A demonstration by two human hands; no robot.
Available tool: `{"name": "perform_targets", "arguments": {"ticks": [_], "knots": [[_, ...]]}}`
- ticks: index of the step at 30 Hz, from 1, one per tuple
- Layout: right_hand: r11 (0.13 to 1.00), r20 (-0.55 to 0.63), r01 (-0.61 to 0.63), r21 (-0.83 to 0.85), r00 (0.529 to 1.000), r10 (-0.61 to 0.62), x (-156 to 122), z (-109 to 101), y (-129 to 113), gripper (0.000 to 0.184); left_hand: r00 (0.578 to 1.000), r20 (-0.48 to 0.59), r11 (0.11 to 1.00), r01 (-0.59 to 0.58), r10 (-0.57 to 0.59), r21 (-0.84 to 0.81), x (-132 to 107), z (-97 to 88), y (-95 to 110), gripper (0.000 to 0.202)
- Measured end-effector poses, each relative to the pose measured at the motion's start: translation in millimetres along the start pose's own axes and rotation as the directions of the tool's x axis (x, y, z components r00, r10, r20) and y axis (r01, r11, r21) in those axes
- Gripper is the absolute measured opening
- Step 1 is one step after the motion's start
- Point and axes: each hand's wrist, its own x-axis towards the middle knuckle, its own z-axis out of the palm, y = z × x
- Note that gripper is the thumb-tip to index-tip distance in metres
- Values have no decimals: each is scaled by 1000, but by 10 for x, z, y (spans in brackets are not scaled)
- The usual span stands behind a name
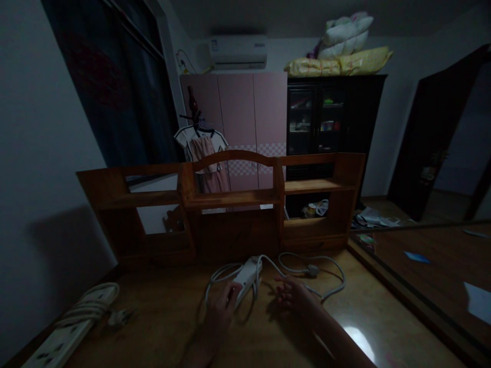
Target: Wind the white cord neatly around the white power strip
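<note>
A white power strip [247, 275] lies at a slant on the wooden desk, partly wrapped in its own cable. My left hand [222, 306] grips its near end, thumb and fingers closed around the edge. The pale cable [339, 286] loops off to the right and ends in a plug [311, 271]. Beside that cable, to the right of the strip, is my right hand [289, 295], its fingers loosely bent and apart, with nothing seen in them. A second power strip [63, 332], its cord wound around it, rests at the desk's left.
A wooden shelf unit [232, 199] stands along the back of the desk [161, 312]. The wall [34, 153] borders the left side, and a raised ledge [402, 301] runs along the right. Papers [477, 299] lie beyond it. A light spot [358, 341] shines on the desk.
</note>
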Motion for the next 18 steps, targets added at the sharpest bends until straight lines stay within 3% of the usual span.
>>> {"name": "perform_targets", "arguments": {"ticks": [3,6,12,18], "knots": [[1000,-26,-13,-1,1000,13,51,-9,2,24,992,127,996,-19,8,86,-41,21,-36,41],[1000,-17,-8,-2,1000,8,71,2,-16,23,987,151,984,-84,60,159,-34,6,-135,53],[1000,-57,5,13,998,-4,-50,98,-72,22,983,4,956,-179,183,233,-41,71,-280,54],[1000,-47,-11,5,999,11,-90,141,-98,23,985,-84,969,-132,152,208,-5,79,-209,44]]}}
